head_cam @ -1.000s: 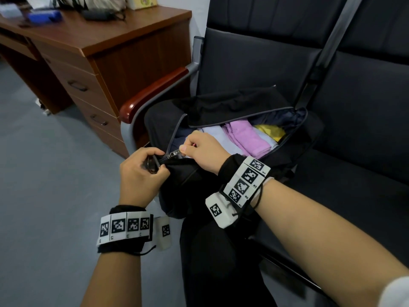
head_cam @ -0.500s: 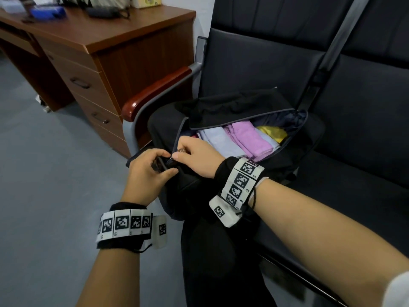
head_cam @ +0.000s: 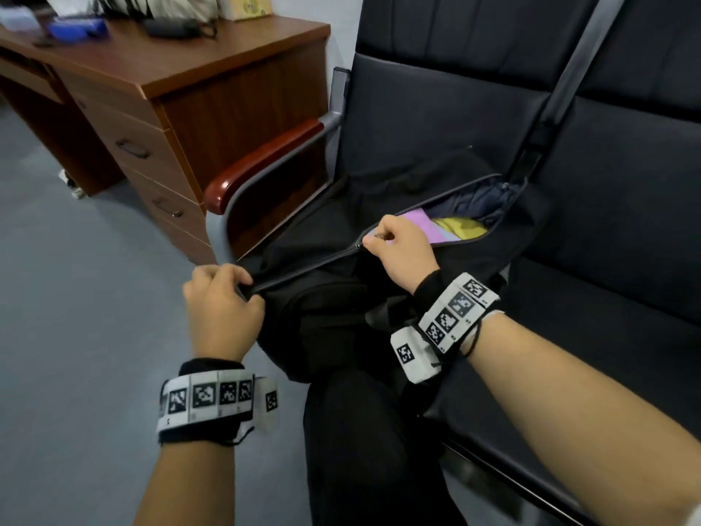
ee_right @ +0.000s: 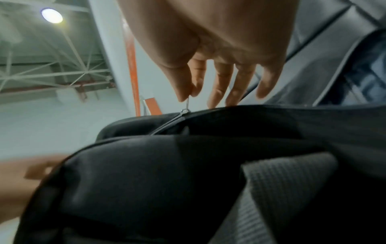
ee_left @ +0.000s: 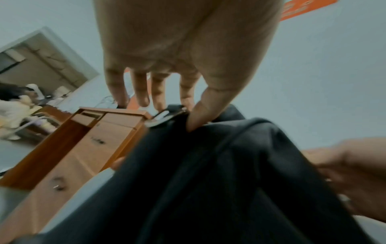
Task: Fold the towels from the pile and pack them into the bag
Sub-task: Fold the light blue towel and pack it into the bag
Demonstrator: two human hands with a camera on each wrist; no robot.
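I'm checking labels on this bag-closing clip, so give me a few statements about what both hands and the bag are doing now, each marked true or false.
1. The right hand pinches the zipper pull. True.
2. The bag is zipped fully shut. False: the far end is open, with a pink towel and a yellow towel showing.
3. The left hand grips the bag's near end. True.
4. The bag lies on the desk. False: it rests on the black seat.
5. The left hand holds a folded towel. False: it holds only the bag's fabric.
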